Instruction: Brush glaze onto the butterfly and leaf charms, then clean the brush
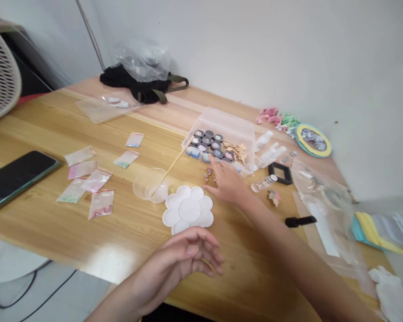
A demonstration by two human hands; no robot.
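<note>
Right hand (226, 183) open by round jars (206, 143) — labels (195, 153) unreadable — left hand (177, 264) loosely open near the flower palette (190, 210)

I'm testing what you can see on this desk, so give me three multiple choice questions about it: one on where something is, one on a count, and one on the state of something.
1. Where is the white flower-shaped plastic palette relative to the clear plastic cup?
A. Inside it
B. To its right
C. Under the black phone

2. How many small zip bags of pastel powder lie in the group by the cup?
A. Seven
B. Three
C. Twelve

3. How is the thin wooden stick placed?
A. Gripped in the left hand
B. Flat on the table
C. Leaning in the cup

Answers:
1. B, the palette sits just right of the cup.
2. A, seven separate bags can be counted.
3. C, its lower end is in the cup and it slants upward.
</note>
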